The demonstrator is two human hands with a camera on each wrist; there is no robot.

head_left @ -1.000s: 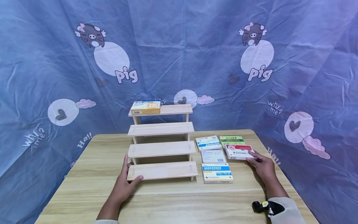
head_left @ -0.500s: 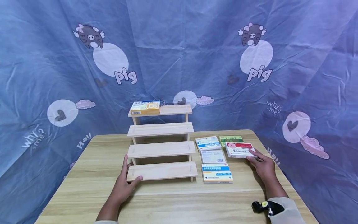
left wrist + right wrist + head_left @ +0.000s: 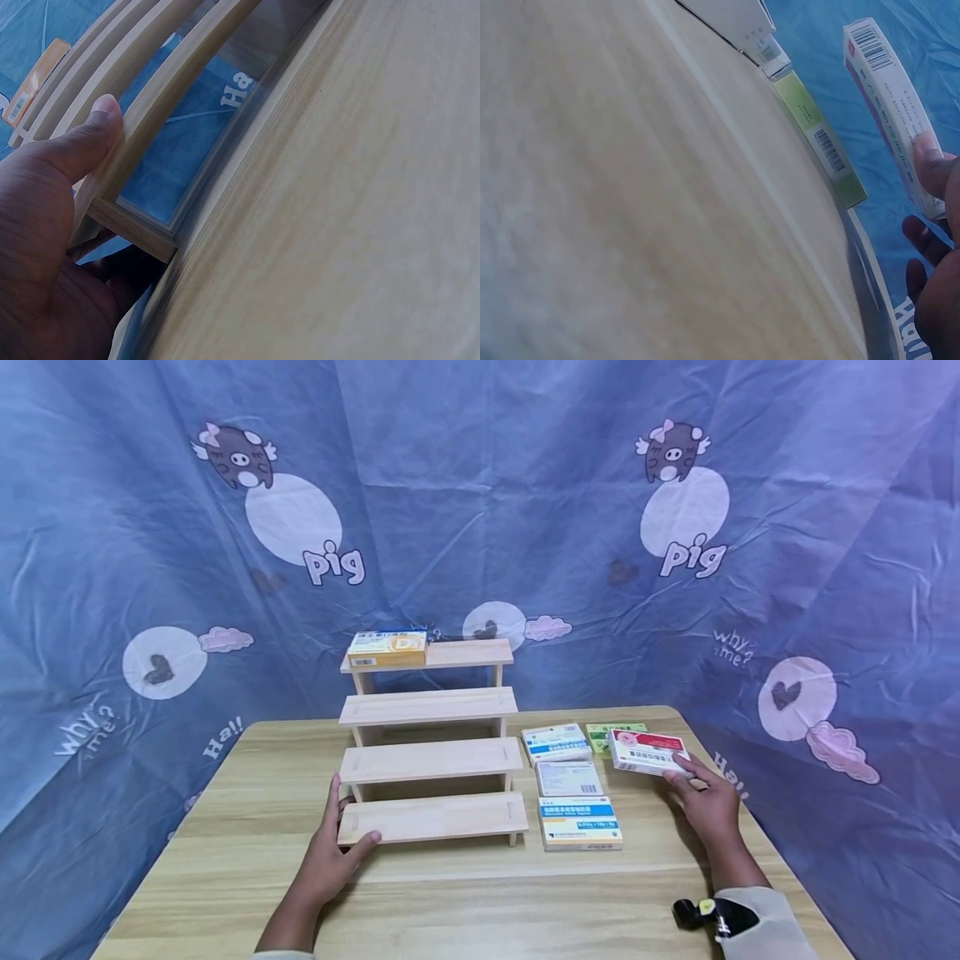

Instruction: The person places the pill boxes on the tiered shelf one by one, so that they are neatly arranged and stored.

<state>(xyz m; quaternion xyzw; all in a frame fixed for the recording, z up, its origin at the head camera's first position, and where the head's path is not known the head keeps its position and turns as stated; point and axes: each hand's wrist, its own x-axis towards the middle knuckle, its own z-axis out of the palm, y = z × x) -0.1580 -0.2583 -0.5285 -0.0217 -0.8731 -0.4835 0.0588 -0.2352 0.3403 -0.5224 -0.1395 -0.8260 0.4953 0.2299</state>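
Observation:
In the head view, my left hand grips the left end of the lowest step of a four-tier wooden display rack. Its thumb lies on the step's front edge in the left wrist view, the other fingers behind the end. At the right, my right hand pinches a red-and-white medicine box by its right end. The right wrist view has this box raised off the table, apart from the green medicine box. In the head view it partly covers that green box.
A yellow-and-white medicine box sits on the top tier's left half. Right of the rack, a blue-and-white box, a pale box and a larger blue-and-white box line up on the wooden table. A blue curtain hangs behind.
My right hand has lifted the red-and-white medicine box up from beside the green one and slightly right, tilting it. My left hand keeps its grip on the rack.

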